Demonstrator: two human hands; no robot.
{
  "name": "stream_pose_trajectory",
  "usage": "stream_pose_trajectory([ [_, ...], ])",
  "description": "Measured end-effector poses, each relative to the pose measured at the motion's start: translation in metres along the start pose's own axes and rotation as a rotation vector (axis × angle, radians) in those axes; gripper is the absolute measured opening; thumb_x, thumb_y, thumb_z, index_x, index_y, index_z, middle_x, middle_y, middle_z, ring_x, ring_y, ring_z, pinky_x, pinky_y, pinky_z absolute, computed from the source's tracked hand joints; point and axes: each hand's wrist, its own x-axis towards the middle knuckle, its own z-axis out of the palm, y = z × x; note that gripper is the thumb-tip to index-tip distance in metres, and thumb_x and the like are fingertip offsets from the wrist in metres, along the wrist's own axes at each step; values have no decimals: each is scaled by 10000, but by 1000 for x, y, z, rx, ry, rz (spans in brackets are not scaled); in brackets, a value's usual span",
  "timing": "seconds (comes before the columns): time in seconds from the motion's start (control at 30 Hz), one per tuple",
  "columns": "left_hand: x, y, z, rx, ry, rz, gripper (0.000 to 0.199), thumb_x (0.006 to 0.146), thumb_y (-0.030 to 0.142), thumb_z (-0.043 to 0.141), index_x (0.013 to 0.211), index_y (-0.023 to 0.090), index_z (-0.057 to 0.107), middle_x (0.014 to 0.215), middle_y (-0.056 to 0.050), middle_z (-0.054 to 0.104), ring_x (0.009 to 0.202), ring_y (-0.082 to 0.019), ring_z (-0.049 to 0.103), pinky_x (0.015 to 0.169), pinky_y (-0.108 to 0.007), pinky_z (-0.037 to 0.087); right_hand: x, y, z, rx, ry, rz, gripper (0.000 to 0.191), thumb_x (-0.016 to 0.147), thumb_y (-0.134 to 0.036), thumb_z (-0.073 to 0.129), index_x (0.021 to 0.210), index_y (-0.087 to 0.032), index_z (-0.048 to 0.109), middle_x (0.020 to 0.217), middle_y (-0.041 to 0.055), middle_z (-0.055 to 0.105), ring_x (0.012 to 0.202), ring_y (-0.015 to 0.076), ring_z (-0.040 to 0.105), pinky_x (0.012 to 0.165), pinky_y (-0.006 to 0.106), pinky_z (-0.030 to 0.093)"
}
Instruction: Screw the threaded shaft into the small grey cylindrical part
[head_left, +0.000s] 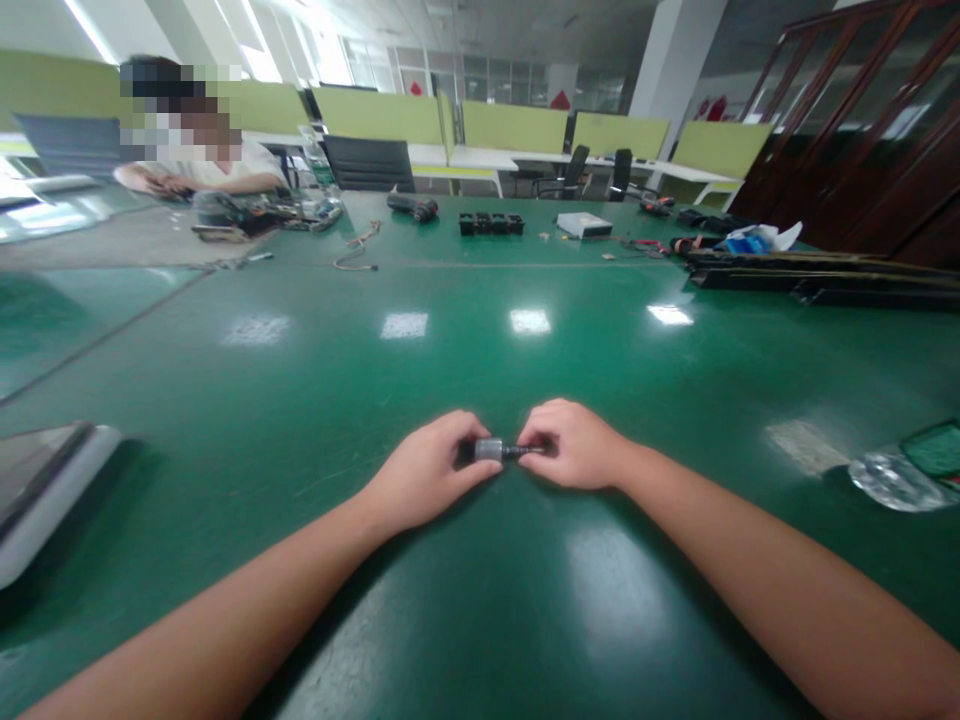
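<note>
A small grey metallic cylinder with a thin dark shaft lies sideways between my two hands, low over the green table; its exact kind is too small to tell. My left hand is closed around the thick grey body, thumb in front and fingers behind. From the other side, my right hand pinches the thin shaft between thumb and fingertips. The shaft's far end is partly hidden by the right fingers. I cannot tell whether the piece touches the table.
Across the green table lie a power tool, a black block-like part, a white box and a cable. A plastic bottle rests at right, black strips behind. Another person sits far left.
</note>
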Motion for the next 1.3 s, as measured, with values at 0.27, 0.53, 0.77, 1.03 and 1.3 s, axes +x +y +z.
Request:
stream_pose_trajectory([
  [0.27, 0, -2, 0, -2, 0, 16, 253, 880, 439, 659, 993, 213, 654, 869, -2, 647, 745, -172, 583, 720, -292, 449, 0, 1, -2, -6, -15, 16, 46, 757, -192, 720, 777, -175, 682, 709, -9, 650, 668, 136, 564, 738, 281, 424],
  [0.53, 0, -1, 0, -4, -3, 9, 263, 878, 448, 653, 998, 214, 651, 887, -10, 655, 760, -179, 590, 736, -297, 459, -2, 2, -6, -3, -24, 34, 58, 739, -181, 725, 761, -174, 671, 704, -7, 642, 669, 138, 558, 739, 282, 424],
  [0.77, 0, 1, -2, -10, -5, 2, 265, 876, 447, 642, 995, 210, 654, 867, -14, 649, 749, -181, 584, 740, -304, 463, -4, 3, -9, -6, -33, 43, 52, 745, -190, 719, 757, -174, 670, 696, -8, 636, 663, 138, 555, 725, 280, 421],
  [1.03, 0, 1, -1, 0, 4, -1, 259, 872, 443, 644, 989, 212, 659, 820, -5, 632, 718, -177, 577, 709, -294, 456, -6, 3, -11, 1, -39, 58, 59, 733, -187, 725, 745, -172, 669, 687, -5, 624, 657, 135, 547, 704, 272, 419],
  [1.3, -1, 0, -1, -4, -3, -1, 252, 879, 438, 646, 995, 215, 653, 841, -6, 629, 723, -175, 572, 721, -297, 453, -7, 14, -22, 34, -89, 95, 61, 685, -128, 698, 716, -163, 658, 652, -21, 595, 609, 110, 508, 612, 231, 375],
])
